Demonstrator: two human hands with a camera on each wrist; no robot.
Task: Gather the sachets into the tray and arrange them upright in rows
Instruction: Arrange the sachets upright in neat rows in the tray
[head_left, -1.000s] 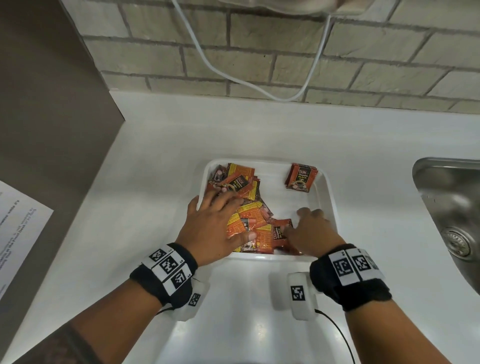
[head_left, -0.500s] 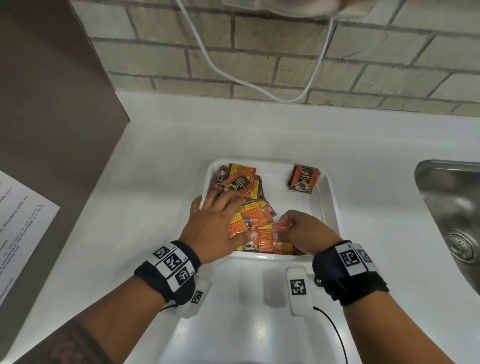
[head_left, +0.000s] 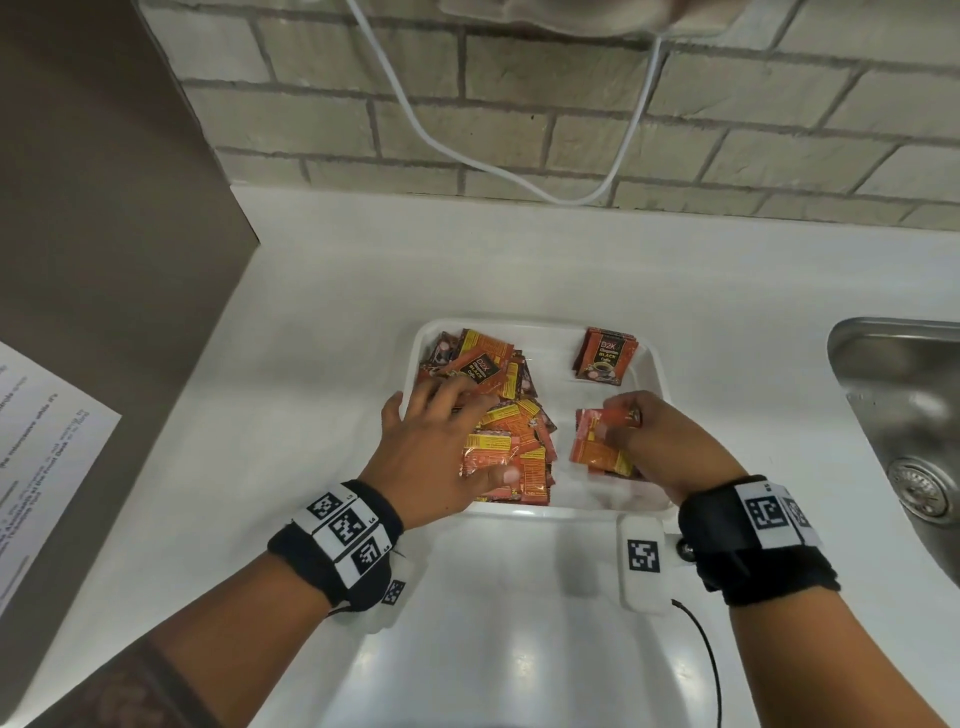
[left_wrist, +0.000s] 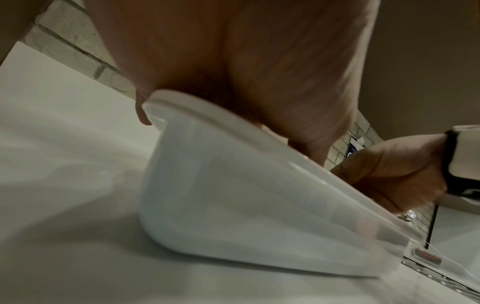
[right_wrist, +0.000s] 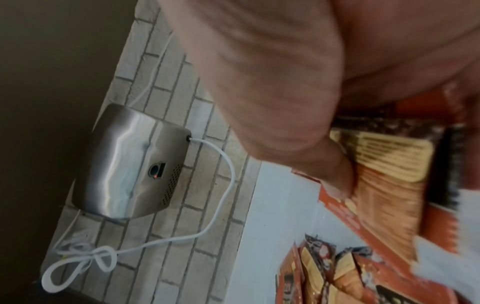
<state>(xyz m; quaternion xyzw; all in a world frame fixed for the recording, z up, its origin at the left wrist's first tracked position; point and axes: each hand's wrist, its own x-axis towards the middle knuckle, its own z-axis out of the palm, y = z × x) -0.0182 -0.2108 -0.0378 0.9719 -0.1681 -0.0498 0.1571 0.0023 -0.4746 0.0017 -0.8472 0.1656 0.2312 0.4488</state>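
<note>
A white tray (head_left: 655, 364) sits on the counter with a loose heap of orange sachets (head_left: 511, 426) along its left side. My left hand (head_left: 441, 441) lies flat on that heap, fingers spread, thumb on a sachet near the front. My right hand (head_left: 631, 436) grips a small bunch of sachets (head_left: 595, 449) in the tray's right half, apart from the heap. The right wrist view shows my thumb (right_wrist: 335, 179) pressed on this bunch (right_wrist: 389, 185). A short stack of sachets (head_left: 605, 356) stands at the tray's far right corner. The left wrist view shows only the tray's outer wall (left_wrist: 233, 205) under my palm.
A steel sink (head_left: 904, 415) lies to the right of the tray. A brick wall (head_left: 571, 119) with a white cable (head_left: 415, 124) runs behind, and a metal wall unit (right_wrist: 130, 162) hangs on it. A printed sheet (head_left: 36, 457) is at the left, beyond the counter edge.
My right hand has pulled a bunch of sachets out of the heap and moved it right, leaving a bare gap in the tray. The left hand stays on the heap.
</note>
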